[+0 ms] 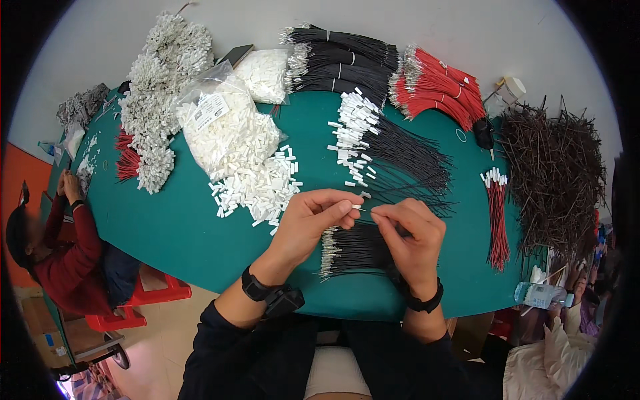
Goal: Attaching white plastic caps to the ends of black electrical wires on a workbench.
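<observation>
Left hand pinches a small white plastic connector; right hand pinches a thin black wire, near the green table's front edge.

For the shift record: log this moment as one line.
left hand: pinching small white connector | right hand: pinching black wire at connector | under hands: black wire bundle | surface: green table | nearby: loose white connectors

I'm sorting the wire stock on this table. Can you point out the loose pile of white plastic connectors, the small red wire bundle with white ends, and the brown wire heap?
Loose pile of white plastic connectors [263, 190]: head view, pile's middle.
Small red wire bundle with white ends [497, 220]: head view, mid-length.
Brown wire heap [553, 177]: head view, heap's centre.
</observation>
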Available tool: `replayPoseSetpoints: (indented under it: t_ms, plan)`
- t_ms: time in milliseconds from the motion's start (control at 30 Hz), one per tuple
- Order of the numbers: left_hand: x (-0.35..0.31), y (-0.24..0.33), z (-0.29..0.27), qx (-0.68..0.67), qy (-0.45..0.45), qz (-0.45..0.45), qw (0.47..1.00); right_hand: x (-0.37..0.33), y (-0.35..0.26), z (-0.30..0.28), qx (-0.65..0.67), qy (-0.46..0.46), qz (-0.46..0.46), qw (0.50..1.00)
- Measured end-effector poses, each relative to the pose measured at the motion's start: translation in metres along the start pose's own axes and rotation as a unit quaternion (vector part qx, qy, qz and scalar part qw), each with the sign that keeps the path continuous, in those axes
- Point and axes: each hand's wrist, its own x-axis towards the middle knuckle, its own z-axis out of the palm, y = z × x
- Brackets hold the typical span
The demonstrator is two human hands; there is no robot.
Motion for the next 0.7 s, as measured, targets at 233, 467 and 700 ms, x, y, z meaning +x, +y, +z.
replayPoseSetpoints:
  t_ms: [233,467,700]
  plan:
    - [-0.0006,0.0019,0.0028,0.015,0.016,0.011,1.0,0.0012,-0.0001,-0.0036,-0.011,-0.02,-0.002,1.0]
    - [-0.0007,0.0056,0.0037,0.043,0.015,0.029,0.999,0.0002,-0.001,-0.0013,0.061,-0.027,0.052,0.996]
    - [-0.0019,0.0081,0.0069,0.061,0.059,0.024,0.996,-0.0005,0.0002,-0.0049,0.028,-0.001,0.034,0.999]
